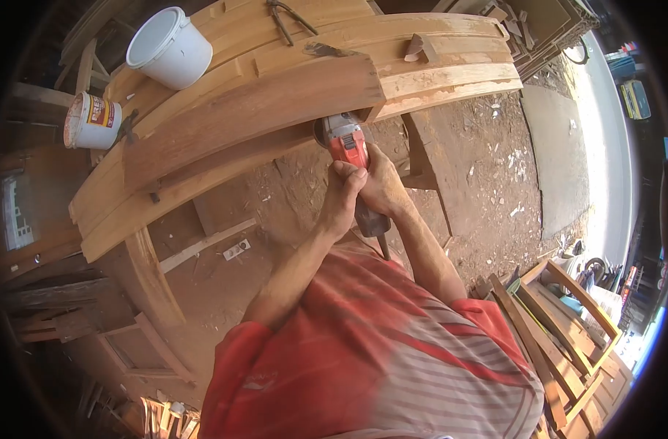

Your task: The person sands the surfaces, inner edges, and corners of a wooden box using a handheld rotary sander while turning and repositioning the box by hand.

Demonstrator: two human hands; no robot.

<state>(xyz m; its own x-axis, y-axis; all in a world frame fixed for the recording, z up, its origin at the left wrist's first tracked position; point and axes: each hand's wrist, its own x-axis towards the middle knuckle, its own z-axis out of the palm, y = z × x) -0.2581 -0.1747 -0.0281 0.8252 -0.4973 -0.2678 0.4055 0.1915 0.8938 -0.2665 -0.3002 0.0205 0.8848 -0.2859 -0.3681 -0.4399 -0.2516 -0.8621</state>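
Note:
A red and grey angle grinder (348, 150) is held out in front of me in both hands. My left hand (344, 192) is closed on the near side of its body. My right hand (383, 183) wraps the body from the right, and the dark rear end and cord hang below. The grinder's head meets the lower edge of a reddish-brown wooden board (253, 110), close to its right end. Its disc is mostly hidden, so contact with the wood cannot be made out. That board lies along the front of a wooden workbench (451, 77).
On the bench stand a white bucket (174, 55) and a smaller labelled tub (94, 124). Pincers (282, 23), a hammer (129, 128) and curled sandpaper (419, 48) lie there too. A power strip (236, 249) rests on the dirt floor. Wooden frames (568, 322) lean at lower right.

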